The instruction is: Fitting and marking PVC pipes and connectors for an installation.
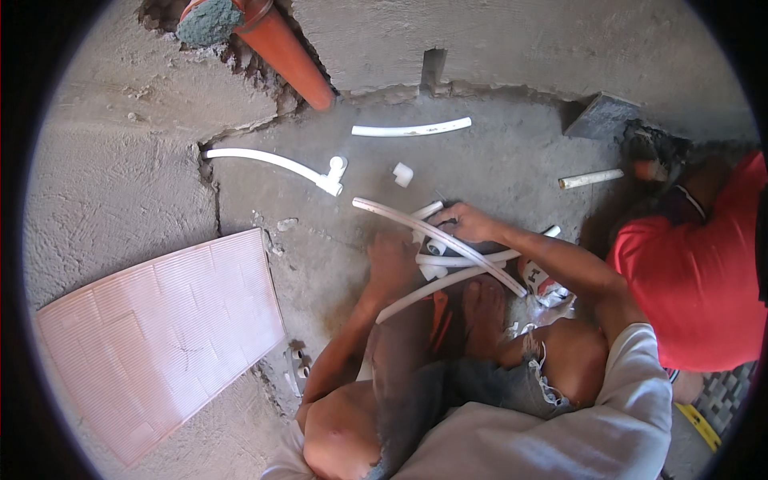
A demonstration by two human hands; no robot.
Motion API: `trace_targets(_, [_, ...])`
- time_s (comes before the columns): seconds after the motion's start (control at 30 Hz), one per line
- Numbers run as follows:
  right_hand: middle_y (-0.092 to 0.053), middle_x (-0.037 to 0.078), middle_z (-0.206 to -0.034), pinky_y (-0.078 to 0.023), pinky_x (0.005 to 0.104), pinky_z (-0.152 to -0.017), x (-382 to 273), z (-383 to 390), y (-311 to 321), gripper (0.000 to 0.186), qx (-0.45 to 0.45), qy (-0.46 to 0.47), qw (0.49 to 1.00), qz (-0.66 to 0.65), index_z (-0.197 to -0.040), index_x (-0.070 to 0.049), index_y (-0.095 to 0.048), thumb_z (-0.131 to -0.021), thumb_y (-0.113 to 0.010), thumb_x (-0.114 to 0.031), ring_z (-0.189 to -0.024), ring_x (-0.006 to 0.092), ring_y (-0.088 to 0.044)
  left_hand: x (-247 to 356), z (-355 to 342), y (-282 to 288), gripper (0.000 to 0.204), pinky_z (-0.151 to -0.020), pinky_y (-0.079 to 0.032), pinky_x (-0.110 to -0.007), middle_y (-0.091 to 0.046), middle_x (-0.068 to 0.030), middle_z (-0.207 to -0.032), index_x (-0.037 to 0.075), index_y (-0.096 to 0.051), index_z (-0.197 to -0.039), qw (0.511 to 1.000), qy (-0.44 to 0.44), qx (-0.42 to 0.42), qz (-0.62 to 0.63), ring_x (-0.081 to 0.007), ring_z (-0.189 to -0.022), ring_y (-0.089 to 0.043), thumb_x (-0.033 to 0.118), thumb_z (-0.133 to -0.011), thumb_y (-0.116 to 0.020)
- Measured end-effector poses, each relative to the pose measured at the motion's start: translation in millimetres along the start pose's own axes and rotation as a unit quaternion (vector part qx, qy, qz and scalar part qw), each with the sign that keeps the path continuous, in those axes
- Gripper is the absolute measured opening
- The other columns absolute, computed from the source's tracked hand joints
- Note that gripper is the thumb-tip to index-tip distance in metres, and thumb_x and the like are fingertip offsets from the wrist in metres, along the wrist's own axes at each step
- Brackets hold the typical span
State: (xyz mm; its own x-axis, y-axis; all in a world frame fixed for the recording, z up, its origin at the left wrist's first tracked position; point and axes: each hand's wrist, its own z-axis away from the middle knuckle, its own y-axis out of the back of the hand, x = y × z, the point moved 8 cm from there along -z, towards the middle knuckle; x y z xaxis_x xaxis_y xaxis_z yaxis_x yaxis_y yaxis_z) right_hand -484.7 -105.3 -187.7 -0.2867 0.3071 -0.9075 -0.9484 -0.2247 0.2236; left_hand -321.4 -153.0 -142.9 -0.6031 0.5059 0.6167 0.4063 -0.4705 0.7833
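Observation:
In front of me, my left hand (pixel 392 256) is closed beside several white pipes and fittings. Its fingers are blurred, and what they hold, if anything, is hidden. Across from it, my right hand (pixel 470 223) is curled in beside the end of a short white pipe (pixel 428 210); whatever lies between its fingers cannot be made out. A long, smudged white pipe (pixel 436 236) slants between the hands. Beneath it are a white fitting (pixel 436 247) and another straight pipe (pixel 452 262). One more pipe (pixel 424 294) runs nearer my legs, next to an orange-handled tool (pixel 438 316).
Farther off lie a loose white pipe (pixel 412 129), an elbow fitting (pixel 402 174) and a wall pipe ending in a tee (pixel 332 178). A ribbed pink panel (pixel 164 336) is at left, an orange drainpipe (pixel 284 56) above. A person in red (pixel 692 280) crouches at right.

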Motion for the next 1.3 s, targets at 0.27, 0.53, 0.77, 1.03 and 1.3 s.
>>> trace_targets(0.27, [-0.069,0.014,-0.115,-0.049,0.0381,-0.094,-8.1,1.6,-0.3,0.029,-0.025,-0.043,0.998,0.040,-0.115,-0.011,-0.071,-0.086,-0.065,-0.014,-0.107,0.0287,-0.064,-4.5,19.8,20.5,0.017,-0.078,-0.044,-0.050,-0.061,-0.0146,-0.093,0.005,-0.060,-0.092,0.992,-0.052,0.107,0.038,-0.0372,-0.090,-0.057,0.013,-0.080,-0.068])
trace_targets(0.53, [-0.069,0.017,-0.104,-0.049,0.0380,-0.087,9.6,6.1,26.2,0.025,0.079,-0.018,0.997,-0.005,-0.111,-0.004,-0.069,-0.093,-0.061,-0.020,-0.096,0.0283,-0.065,20.7,13.6,75.9,0.012,-0.068,-0.046,-0.041,-0.060,-0.0153,-0.087,0.003,-0.058,-0.094,0.977,-0.041,0.150,0.144,-0.0313,-0.076,-0.058,0.007,-0.085,-0.065])
trace_targets(0.77, [-0.069,0.003,-0.102,-0.048,0.0248,-0.079,4.7,-20.5,65.8,0.031,0.154,-0.073,0.985,-0.010,-0.124,-0.003,-0.063,-0.095,-0.063,-0.016,-0.086,0.0108,-0.060,2.7,-100.0,80.8,0.016,-0.074,-0.048,-0.033,-0.063,-0.0137,-0.087,0.002,-0.059,-0.105,0.964,0.056,-0.025,0.259,-0.0206,-0.082,-0.060,0.010,-0.092,-0.062])
trace_targets(1.03, [-0.067,0.009,-0.101,-0.048,0.0262,-0.066,-33.2,-49.8,87.9,0.055,0.186,-0.019,0.927,-0.325,-0.143,-0.001,-0.040,-0.096,-0.061,-0.021,-0.087,0.0132,-0.063,38.5,-193.9,51.2,0.025,-0.083,-0.047,-0.037,-0.066,-0.0183,-0.102,0.002,-0.057,-0.113,0.967,-0.043,-0.152,0.202,-0.0282,-0.094,-0.063,0.016,-0.092,-0.060])
trace_targets(1.3, [-0.068,0.011,-0.106,-0.046,0.0255,-0.064,-2.9,-55.9,104.5,0.042,0.260,-0.077,0.856,-0.441,-0.134,-0.002,-0.044,-0.097,-0.058,-0.015,-0.089,0.0159,-0.066,40.0,-201.8,28.4,0.034,-0.079,-0.051,-0.040,-0.066,-0.0207,-0.105,0.004,-0.057,-0.118,0.953,-0.040,-0.108,0.280,-0.0341,-0.092,-0.065,0.010,-0.086,-0.066])
